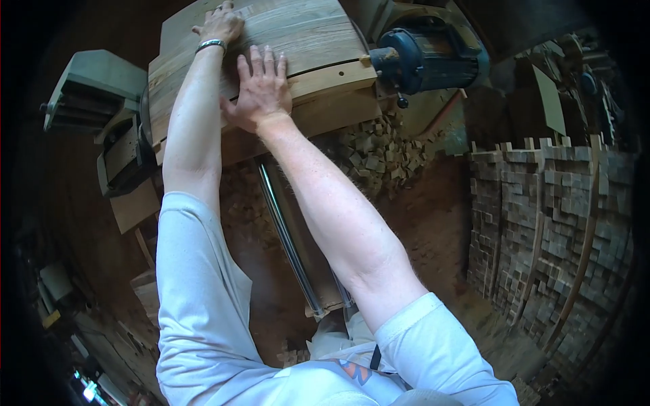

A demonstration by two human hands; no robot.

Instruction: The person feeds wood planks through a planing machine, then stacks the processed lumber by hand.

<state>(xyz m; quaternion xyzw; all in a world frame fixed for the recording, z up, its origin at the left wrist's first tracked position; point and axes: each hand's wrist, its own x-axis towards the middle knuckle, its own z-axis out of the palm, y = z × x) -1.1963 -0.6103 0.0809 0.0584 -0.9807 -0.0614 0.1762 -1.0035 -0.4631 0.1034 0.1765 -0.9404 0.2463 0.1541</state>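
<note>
Planks (308, 34) are running crosswise under both hands, upper left. Left hand (221, 26) is lying farther up, right hand (263, 95) nearer their lower edge, fingers spread on both.

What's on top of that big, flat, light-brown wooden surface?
I see the bare left hand with a shiny silver wristband, and the bare right hand. The wooden surface under their palms is covered.

Mtr (430, 59) in way, R of wd panel (311, 34)
</note>
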